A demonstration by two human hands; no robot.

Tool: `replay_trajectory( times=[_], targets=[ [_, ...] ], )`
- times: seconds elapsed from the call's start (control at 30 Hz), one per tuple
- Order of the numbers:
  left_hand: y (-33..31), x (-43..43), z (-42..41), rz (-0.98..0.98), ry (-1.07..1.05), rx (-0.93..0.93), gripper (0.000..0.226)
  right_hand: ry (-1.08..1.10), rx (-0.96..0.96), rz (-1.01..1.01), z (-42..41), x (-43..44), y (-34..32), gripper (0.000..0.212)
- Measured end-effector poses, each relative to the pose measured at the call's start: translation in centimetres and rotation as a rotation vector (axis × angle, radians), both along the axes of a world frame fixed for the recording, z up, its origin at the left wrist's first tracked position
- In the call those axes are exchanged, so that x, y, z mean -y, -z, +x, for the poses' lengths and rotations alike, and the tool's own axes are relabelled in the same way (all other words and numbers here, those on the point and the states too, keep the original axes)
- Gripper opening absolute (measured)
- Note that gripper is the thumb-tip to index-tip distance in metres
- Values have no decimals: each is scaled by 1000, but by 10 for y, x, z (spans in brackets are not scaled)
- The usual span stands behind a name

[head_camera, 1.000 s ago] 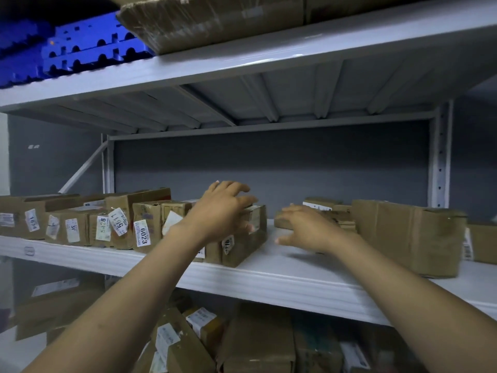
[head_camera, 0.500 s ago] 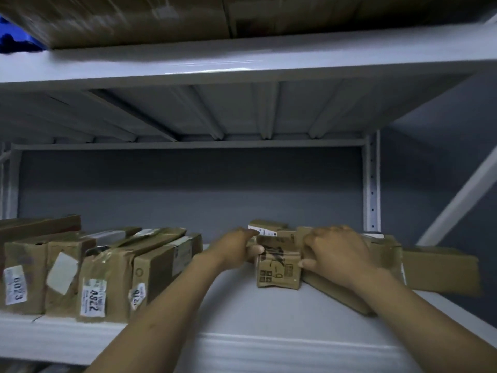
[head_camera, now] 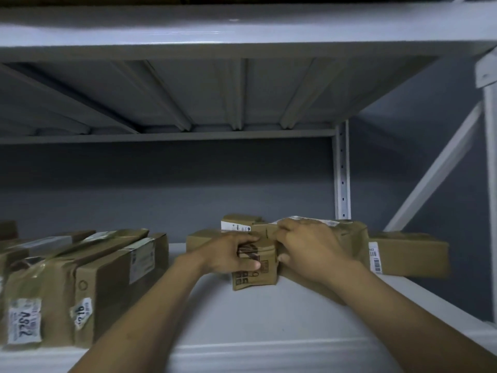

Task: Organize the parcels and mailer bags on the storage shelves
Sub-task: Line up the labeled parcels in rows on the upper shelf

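Note:
A small brown cardboard parcel (head_camera: 265, 273) with printed handling symbols stands on the white shelf (head_camera: 269, 319) in the middle of the view. My left hand (head_camera: 231, 254) grips its left side, thumb on the front and fingers over the top. My right hand (head_camera: 312, 251) grips its right side and lies partly over a larger taped parcel (head_camera: 355, 238) behind it. Further small parcels (head_camera: 239, 223) sit behind, partly hidden by my hands.
A row of taped, labelled parcels (head_camera: 88, 286) stands on end at the left of the shelf. A flat parcel (head_camera: 411, 254) with a barcode label lies at the right. A white upright (head_camera: 341, 173) and a diagonal brace (head_camera: 435, 170) frame the right end. Another shelf (head_camera: 242, 30) hangs overhead.
My left hand left the parcel row and came right. Both hands closed on the small parcel; since half a second ago the left thumb has slid over its front. The view shifted right and closer.

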State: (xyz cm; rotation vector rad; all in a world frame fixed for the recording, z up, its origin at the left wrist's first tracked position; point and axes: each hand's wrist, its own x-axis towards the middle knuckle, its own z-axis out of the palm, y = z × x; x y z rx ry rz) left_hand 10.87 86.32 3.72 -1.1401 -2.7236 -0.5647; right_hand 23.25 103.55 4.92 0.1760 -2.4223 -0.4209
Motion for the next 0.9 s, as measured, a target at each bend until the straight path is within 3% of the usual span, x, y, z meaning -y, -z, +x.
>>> replay_trajectory(
  times=[0.23, 0.4, 0.5, 0.6, 0.7, 0.8, 0.9],
  targets=[
    [-16, 26, 9, -103, -90, -19, 62, -27, -1, -89, 7, 2, -3, 35],
    [1, 21, 34, 1, -232, -201, 79, -58, 80, -83, 7, 9, 3, 29],
    [17, 22, 40, 169, -282, -191, 70, -110, 138, -133, 5, 11, 8, 29],
    [21, 33, 46, 353, -284, -143, 60, -234, 193, -404, -2, 11, 14, 32],
    [24, 47, 58, 511, -213, -162, 78, -371, 281, -840, -11, 18, 26, 43],
    [28, 60, 72, 498, -80, -215, 95, -472, 233, -1239, -15, 30, 32, 50],
    [30, 69, 84, 397, 48, -287, 103, -433, 168, -1428, -10, 42, 33, 73]
  ],
)
